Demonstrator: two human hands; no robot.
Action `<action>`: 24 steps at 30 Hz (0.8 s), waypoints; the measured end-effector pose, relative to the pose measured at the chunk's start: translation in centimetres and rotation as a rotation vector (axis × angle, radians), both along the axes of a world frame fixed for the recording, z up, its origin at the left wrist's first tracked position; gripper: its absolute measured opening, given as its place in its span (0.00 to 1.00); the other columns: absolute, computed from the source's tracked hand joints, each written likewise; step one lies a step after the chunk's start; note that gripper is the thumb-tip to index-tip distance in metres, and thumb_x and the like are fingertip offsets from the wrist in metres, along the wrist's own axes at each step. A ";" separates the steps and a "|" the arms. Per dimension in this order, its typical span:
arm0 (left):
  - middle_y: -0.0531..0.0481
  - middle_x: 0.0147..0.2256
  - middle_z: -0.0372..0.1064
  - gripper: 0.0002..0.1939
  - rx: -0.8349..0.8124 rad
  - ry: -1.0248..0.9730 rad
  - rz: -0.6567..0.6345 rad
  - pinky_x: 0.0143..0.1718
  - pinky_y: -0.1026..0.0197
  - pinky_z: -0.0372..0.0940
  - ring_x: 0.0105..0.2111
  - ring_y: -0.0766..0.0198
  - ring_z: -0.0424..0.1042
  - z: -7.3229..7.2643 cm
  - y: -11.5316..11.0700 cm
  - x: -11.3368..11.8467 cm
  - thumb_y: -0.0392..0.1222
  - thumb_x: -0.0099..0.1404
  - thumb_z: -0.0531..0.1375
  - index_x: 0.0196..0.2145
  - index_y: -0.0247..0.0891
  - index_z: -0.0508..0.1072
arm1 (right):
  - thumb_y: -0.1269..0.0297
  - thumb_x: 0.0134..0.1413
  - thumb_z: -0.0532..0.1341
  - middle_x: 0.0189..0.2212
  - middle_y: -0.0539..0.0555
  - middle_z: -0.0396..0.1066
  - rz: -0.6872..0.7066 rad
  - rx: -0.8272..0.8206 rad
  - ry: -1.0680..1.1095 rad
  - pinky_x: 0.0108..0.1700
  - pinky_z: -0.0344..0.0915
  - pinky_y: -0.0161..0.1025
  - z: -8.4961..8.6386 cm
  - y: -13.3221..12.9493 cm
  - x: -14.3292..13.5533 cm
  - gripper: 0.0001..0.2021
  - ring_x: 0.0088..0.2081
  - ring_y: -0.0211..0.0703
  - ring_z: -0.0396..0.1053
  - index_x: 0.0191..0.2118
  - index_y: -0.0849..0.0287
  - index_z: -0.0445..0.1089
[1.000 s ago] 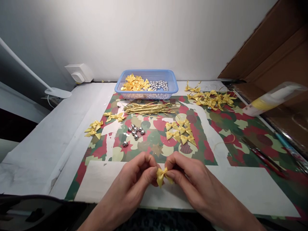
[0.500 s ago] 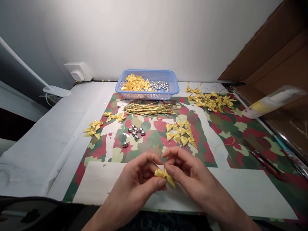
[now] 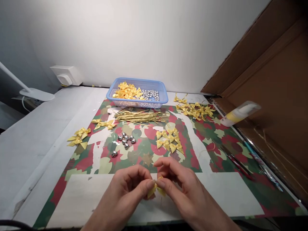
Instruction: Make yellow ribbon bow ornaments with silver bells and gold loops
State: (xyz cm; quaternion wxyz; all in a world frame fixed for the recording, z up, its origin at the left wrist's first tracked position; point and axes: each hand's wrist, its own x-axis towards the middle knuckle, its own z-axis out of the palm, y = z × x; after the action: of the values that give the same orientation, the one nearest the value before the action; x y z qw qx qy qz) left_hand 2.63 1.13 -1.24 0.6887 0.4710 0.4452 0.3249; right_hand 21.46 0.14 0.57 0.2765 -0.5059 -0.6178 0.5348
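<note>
"And here we are, both bare hands up close over the smooth white sheet [image 3: 216, 192]! What's in the grip?"

"A small yellow satin ribbon bow [image 3: 156, 191], right between the fingertips. The left hand [image 3: 130, 191] pinches its left side, thumb against curled fingers, and the right hand [image 3: 181, 187] pinches the other."

"So where's that bow sitting exactly?"

"Its middle lies in the narrow space between the two thumb tips. The two tails splay out below the thumbs, and the loops are mostly covered by them."

"And further up the worktop [image 3: 36, 120]?"

"Shiny silver round bells [image 3: 126, 140] in a loose cluster, and yellow ribbon bows in a neat group [image 3: 170, 141] to their right, both on the red, green and cream patterned sheet [image 3: 141, 159]!"

"Behind those?"

"A bundle of thin gold ties [image 3: 138, 117], then the blue plastic basket [image 3: 138, 102], with yellow bows on its left and silver bells on its right!"
</note>
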 end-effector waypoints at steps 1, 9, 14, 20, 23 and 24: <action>0.53 0.23 0.67 0.15 0.018 0.018 0.002 0.28 0.66 0.61 0.26 0.66 0.65 0.0 0.0 0.1 0.47 0.68 0.63 0.27 0.36 0.71 | 0.64 0.69 0.54 0.31 0.47 0.68 0.015 0.021 -0.031 0.39 0.64 0.36 0.2 0.0 0.0 0.08 0.35 0.40 0.67 0.51 0.52 0.65; 0.48 0.44 0.78 0.19 0.065 0.045 0.230 0.41 0.61 0.72 0.39 0.58 0.78 -0.4 -0.7 -0.5 0.48 0.67 0.64 0.54 0.45 0.72 | 0.56 0.65 0.57 0.29 0.48 0.66 -0.163 0.184 -0.288 0.30 0.60 0.36 0.5 6.4 6.1 0.14 0.28 0.39 0.64 0.51 0.57 0.67; 0.48 0.44 0.80 0.17 0.049 0.092 0.285 0.42 0.62 0.74 0.40 0.55 0.79 -0.6 -1.3 -1.7 0.54 0.63 0.66 0.47 0.45 0.79 | 0.56 0.60 0.58 0.23 0.46 0.64 -0.256 0.235 -0.446 0.27 0.57 0.37 -0.9 11.3 10.8 0.14 0.24 0.39 0.61 0.48 0.58 0.69; 0.49 0.43 0.81 0.16 0.124 0.183 0.401 0.37 0.63 0.75 0.36 0.56 0.80 -0.9 -1.1 -3.0 0.55 0.63 0.66 0.46 0.46 0.80 | 0.60 0.57 0.62 0.31 0.52 0.75 -0.296 0.312 -0.621 0.33 0.62 0.40 -2.3 12.2 11.3 0.11 0.29 0.44 0.70 0.45 0.56 0.73; 0.49 0.41 0.81 0.14 0.221 0.273 0.501 0.35 0.66 0.73 0.35 0.59 0.79 -0.8 -0.5 -4.1 0.52 0.64 0.66 0.45 0.46 0.79 | 0.60 0.57 0.61 0.39 0.56 0.77 -0.326 0.375 -0.651 0.36 0.63 0.44 -1.3 11.5 10.8 0.11 0.34 0.49 0.72 0.45 0.53 0.73; 0.49 0.40 0.81 0.13 0.254 0.298 0.542 0.34 0.66 0.72 0.35 0.59 0.79 -0.6 -0.3 -4.5 0.50 0.64 0.66 0.45 0.45 0.79 | 0.60 0.57 0.62 0.41 0.57 0.77 -0.335 0.403 -0.645 0.37 0.63 0.45 -0.8 11.0 10.6 0.11 0.36 0.52 0.73 0.45 0.53 0.73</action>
State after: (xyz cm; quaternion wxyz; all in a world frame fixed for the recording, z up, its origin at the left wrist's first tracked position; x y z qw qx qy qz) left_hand -1.90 0.78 -1.87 0.4403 0.4599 0.6059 0.4769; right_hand 32.01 11.15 -0.25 0.2454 -0.6768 -0.6742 0.1649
